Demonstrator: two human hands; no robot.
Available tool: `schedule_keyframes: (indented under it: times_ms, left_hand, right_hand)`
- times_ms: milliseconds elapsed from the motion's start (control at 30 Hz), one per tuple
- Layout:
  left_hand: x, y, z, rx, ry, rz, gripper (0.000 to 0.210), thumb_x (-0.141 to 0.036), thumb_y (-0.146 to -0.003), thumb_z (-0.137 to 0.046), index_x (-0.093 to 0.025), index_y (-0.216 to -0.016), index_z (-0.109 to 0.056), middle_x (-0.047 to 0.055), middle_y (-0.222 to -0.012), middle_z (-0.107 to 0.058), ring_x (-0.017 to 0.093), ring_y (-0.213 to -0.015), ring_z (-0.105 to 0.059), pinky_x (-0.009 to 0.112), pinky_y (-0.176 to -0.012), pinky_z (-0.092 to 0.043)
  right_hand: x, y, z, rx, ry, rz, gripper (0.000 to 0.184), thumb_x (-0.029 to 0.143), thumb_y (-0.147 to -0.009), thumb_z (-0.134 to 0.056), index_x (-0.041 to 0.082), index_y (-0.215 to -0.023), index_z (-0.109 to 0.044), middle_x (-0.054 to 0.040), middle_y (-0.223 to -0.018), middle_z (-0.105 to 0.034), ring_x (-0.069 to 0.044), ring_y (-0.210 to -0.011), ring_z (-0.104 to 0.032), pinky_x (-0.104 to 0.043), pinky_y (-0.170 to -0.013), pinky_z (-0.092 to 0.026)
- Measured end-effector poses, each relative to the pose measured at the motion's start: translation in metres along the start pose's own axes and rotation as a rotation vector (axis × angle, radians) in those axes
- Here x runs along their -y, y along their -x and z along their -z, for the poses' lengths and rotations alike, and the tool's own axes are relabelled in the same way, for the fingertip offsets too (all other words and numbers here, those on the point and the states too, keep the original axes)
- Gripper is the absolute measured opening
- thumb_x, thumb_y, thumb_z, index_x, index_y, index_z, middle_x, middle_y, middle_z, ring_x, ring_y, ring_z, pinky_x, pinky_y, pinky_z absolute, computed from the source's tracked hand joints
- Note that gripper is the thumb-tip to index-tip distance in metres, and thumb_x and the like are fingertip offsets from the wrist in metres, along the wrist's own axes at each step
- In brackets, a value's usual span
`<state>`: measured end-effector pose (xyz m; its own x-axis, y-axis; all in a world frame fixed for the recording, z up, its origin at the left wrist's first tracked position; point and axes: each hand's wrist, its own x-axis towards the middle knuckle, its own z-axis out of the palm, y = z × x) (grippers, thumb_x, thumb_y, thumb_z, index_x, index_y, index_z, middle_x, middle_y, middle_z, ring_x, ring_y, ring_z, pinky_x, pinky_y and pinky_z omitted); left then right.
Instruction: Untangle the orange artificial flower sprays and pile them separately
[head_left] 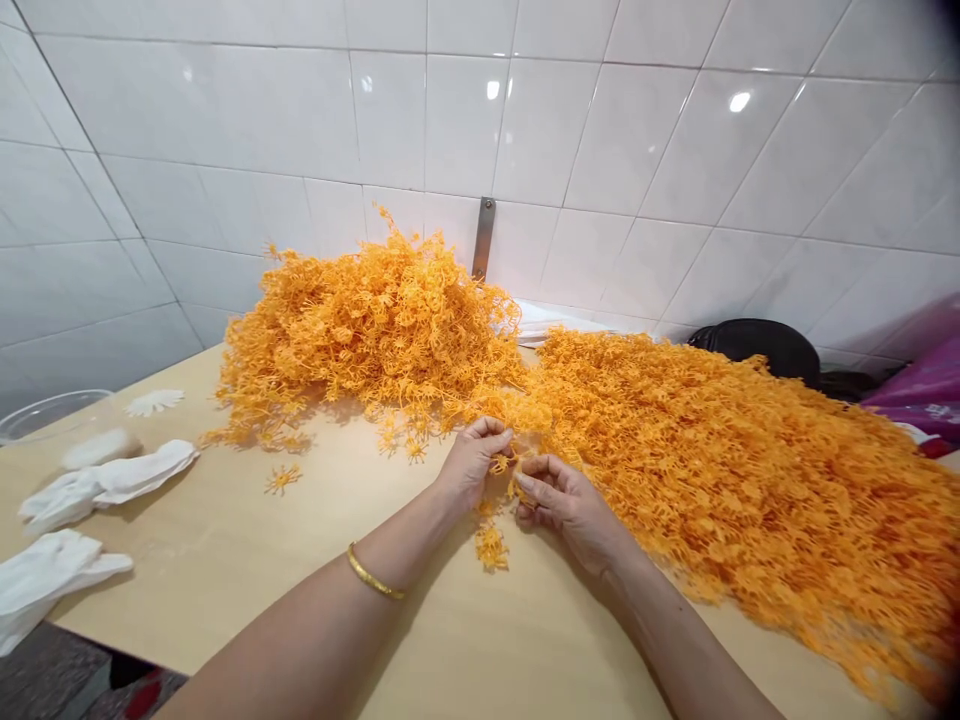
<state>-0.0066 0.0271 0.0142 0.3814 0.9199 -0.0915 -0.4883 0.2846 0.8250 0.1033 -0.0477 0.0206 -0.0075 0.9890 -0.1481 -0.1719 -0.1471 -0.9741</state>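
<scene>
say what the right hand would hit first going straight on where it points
Probably the left hand, just past the orange pieces between it and the right hand, though depth is unclear.

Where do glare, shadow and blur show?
Head view: glare on the glossy white tiled wall; head view: shadow on the pale tan table beside the bare right forearm; head view: the wide orange spiky heap blurs toward the lower-right corner.

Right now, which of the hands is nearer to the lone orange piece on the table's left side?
Left. The left hand is right of the lone orange piece; the right hand is farther right.
</scene>
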Motion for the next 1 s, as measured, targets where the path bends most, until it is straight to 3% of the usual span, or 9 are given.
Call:
schedule_keyframes:
  times_ms: [167,300,400,700,867,900,1000]
  left_hand:
    - [0.007,0.0,0.001,0.098,0.006,0.037,0.018,-0.02,-0.061,-0.062,-0.017,-0.066,-0.045,0.002,-0.058,-0.059,0.01,-0.048,-0.051,0.019,-0.045,-0.036]
    - [0.007,0.001,0.001,0.135,-0.012,0.024,0.019,-0.018,-0.059,-0.063,-0.016,-0.063,-0.045,0.001,-0.06,-0.059,0.009,-0.049,-0.052,0.019,-0.047,-0.037]
    - [0.005,0.002,-0.001,0.138,-0.011,0.042,0.019,-0.018,-0.059,-0.063,-0.016,-0.061,-0.045,0.001,-0.056,-0.059,0.009,-0.048,-0.052,0.02,-0.048,-0.037]
    - [0.008,-0.002,-0.002,-0.023,0.007,-0.015,0.02,-0.014,-0.058,-0.062,-0.016,-0.054,-0.042,-0.002,-0.045,-0.051,0.007,-0.041,-0.045,0.019,-0.044,-0.034]
    - [-0.003,-0.013,0.008,-0.326,0.102,-0.07,0.019,-0.012,-0.059,-0.059,-0.016,-0.056,-0.041,-0.006,-0.045,-0.046,0.007,-0.04,-0.044,0.02,-0.046,-0.037]
    - [-0.005,-0.014,0.009,-0.346,0.111,-0.087,0.018,-0.012,-0.058,-0.06,-0.016,-0.057,-0.042,-0.006,-0.045,-0.046,0.007,-0.04,-0.044,0.02,-0.046,-0.037]
    - [-0.003,-0.01,0.008,-0.186,0.069,-0.033,0.018,-0.014,-0.056,-0.063,-0.016,-0.057,-0.046,-0.004,-0.045,-0.048,0.007,-0.041,-0.046,0.021,-0.046,-0.037]
  right_hand:
    - [-0.003,-0.006,0.001,0.0,-0.06,-0.011,0.036,0.039,-0.064,-0.066,0.019,-0.09,-0.051,0.003,-0.065,-0.052,-0.004,-0.044,-0.045,-0.016,-0.038,-0.035]
    - [-0.005,-0.009,0.005,0.001,-0.121,-0.028,0.031,0.04,-0.067,-0.063,0.018,-0.086,-0.051,0.003,-0.064,-0.052,0.0,-0.037,-0.033,-0.013,-0.032,-0.019]
    - [-0.006,-0.009,0.004,-0.008,-0.11,-0.021,0.029,0.037,-0.065,-0.065,0.016,-0.078,-0.049,0.0044,-0.059,-0.05,0.0,-0.035,-0.029,-0.013,-0.032,-0.015]
    - [0.003,0.003,-0.006,0.146,0.136,-0.054,0.034,0.042,-0.069,-0.059,0.016,-0.058,-0.04,0.007,-0.046,-0.039,0.0,-0.035,-0.023,-0.016,-0.034,-0.011]
    - [0.014,0.024,-0.013,0.487,0.36,-0.149,0.03,0.038,-0.068,-0.06,0.014,-0.056,-0.048,0.0046,-0.046,-0.041,-0.003,-0.04,-0.032,-0.017,-0.039,-0.022]
    - [0.016,0.025,-0.012,0.473,0.398,-0.118,0.029,0.038,-0.07,-0.058,0.014,-0.057,-0.049,0.0041,-0.048,-0.042,-0.003,-0.041,-0.033,-0.018,-0.04,-0.023]
    - [0.018,0.019,-0.002,0.255,0.43,0.013,0.026,0.039,-0.075,-0.051,0.014,-0.067,-0.052,0.0026,-0.057,-0.047,-0.004,-0.043,-0.033,-0.018,-0.04,-0.023]
